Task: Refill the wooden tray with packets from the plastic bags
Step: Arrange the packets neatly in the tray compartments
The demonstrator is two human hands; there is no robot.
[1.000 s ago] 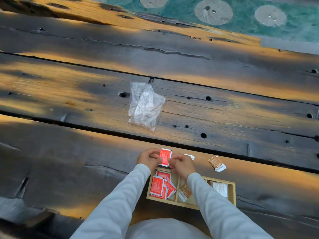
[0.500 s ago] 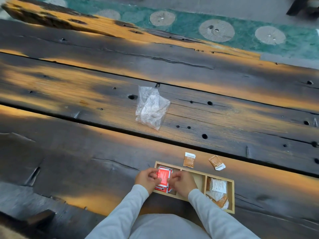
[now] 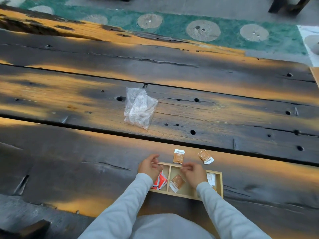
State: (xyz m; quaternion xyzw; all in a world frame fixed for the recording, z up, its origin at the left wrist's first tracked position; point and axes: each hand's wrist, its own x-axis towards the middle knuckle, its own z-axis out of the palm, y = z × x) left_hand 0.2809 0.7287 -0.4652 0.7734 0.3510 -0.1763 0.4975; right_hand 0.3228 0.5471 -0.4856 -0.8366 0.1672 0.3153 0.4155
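A wooden tray [image 3: 219,185] with three compartments lies at the table's near edge. Red packets [image 3: 160,182] fill its left compartment, a brown packet [image 3: 177,182] lies in the middle one, and white packets [image 3: 211,178] show in the right one. My left hand [image 3: 149,167] hovers over the tray's left end, fingers loosely curled, holding nothing. My right hand [image 3: 194,172] hangs over the middle and right compartments, also empty. Two brown packets [image 3: 178,155] [image 3: 205,156] lie on the table just beyond the tray. A crumpled clear plastic bag [image 3: 140,108] lies farther out.
The table [image 3: 69,104] is made of dark, worn planks with holes and gaps between them. Beyond its far edge is a green patterned floor [image 3: 172,26]. A dark furniture leg [image 3: 284,6] stands at the far right.
Both hands held a red packet above the tray, lowered it into the left compartment, then let go and lifted apart. The view tilted upward.
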